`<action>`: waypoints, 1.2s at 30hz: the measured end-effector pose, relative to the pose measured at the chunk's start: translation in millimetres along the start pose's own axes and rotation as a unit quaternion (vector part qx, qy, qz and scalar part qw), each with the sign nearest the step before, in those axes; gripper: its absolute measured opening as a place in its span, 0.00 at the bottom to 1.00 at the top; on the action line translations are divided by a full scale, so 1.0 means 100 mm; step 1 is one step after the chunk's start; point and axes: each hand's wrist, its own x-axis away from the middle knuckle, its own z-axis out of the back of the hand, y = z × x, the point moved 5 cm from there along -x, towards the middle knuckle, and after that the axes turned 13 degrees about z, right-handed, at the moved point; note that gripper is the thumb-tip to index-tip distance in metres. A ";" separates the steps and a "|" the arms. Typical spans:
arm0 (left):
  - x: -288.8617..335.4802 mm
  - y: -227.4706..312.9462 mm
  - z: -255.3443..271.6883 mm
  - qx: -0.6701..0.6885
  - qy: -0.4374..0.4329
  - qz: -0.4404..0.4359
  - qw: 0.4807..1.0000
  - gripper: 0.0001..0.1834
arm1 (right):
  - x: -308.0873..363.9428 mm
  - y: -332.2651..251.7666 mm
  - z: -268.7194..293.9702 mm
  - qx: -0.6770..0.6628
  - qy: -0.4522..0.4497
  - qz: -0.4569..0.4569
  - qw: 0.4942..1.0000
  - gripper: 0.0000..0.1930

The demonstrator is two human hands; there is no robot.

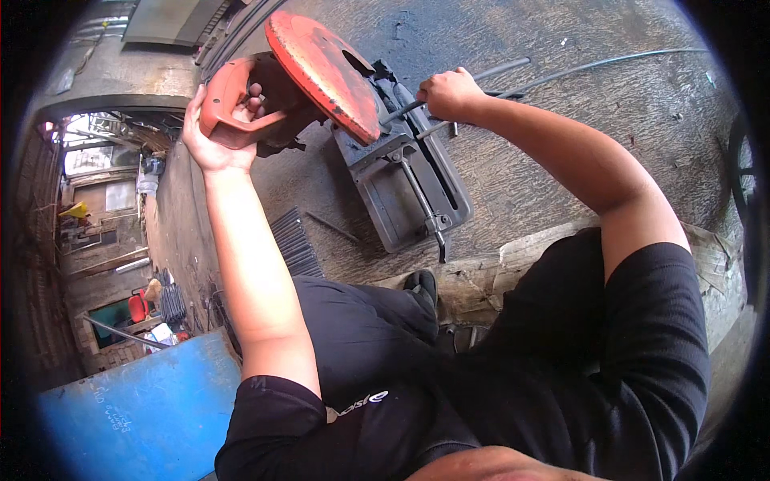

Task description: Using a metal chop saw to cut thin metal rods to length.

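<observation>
My left hand (223,140) is wrapped round the orange handle (227,90) of a cut-off saw, at the upper left. The saw's round orange guard (325,72), scuffed and worn, tilts over its grey metal base (393,196). On the base is a clamp with a long screw (415,188). A thin metal rod (505,67) runs under the guard's edge, and my right hand (451,96) is closed around it to the right of the saw. The guard hides the blade and the rod's far end.
Several short cut rods (295,243) lie together left of the base. Another long rod (609,60) stretches off to the right. A blue panel (144,401) stands at lower left, near a red container (139,305) and coiled cable (171,298). Flattened cardboard (473,293) lies by my feet.
</observation>
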 end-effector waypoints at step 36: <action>0.00 -0.03 0.04 0.005 -0.010 0.015 1.000 0.30 | -0.10 0.15 -0.02 0.003 0.014 -0.002 1.000 0.14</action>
